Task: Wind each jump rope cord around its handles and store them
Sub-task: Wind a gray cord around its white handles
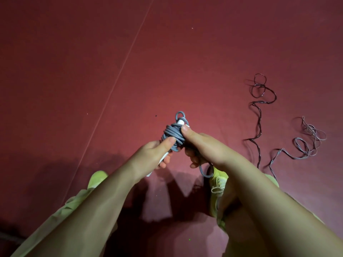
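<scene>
While our left hand [157, 151] grips the white handles [181, 121] to steady them, our right hand [200, 145] pinches the grey cord [172, 135] bundle, thumb pressing the coils so they cannot spring loose; two unwound ropes [259, 112] wait on the floor [92, 71].

The floor [167, 52] is dark red with a thin pale line [118, 75] across it. Two loose ropes lie on the right: a dark rope [259, 115] and, further right, a pale rope [304, 145].
</scene>
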The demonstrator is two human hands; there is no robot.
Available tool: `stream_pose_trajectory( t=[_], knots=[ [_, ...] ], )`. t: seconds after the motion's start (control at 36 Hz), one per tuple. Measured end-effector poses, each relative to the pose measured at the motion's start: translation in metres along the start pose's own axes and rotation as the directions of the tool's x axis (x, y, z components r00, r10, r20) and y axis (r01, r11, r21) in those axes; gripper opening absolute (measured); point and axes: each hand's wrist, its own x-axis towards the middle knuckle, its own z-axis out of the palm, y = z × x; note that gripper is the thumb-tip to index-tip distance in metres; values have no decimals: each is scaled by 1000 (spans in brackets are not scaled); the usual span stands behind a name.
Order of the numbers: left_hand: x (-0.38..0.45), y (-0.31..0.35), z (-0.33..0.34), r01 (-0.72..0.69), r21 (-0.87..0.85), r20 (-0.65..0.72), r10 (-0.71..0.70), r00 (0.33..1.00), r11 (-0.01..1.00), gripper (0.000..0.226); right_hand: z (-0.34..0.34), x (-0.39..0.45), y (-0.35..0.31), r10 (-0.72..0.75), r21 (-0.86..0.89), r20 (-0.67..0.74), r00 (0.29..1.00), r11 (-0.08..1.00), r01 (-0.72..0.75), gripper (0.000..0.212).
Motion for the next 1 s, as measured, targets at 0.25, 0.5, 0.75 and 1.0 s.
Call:
stream_pose_trajectory(
  t=[0.25, 0.5, 0.75, 1.0],
  knots=[
    [3, -4, -3, -143, 34, 63, 141, 988, 989, 37, -4, -5, 3, -48, -105, 53, 997, 993, 54, 53],
    [-1, 4, -1, -196, -88, 6, 197, 980, 977, 29, -22, -6, 8, -76, 22, 161, 984, 997, 73, 71],
    [4, 7, -9, -179, -242, -138, 149, 979, 954, 15, -35, -7, 12, -17, 190, 77, 997, 982, 2, 8],
    [5, 5, -4, -166, -393, -57, 156, 986, 905, 24, -22, -4, 16, 71, 27, -64, 995, 997, -69, 50]
  ],
)
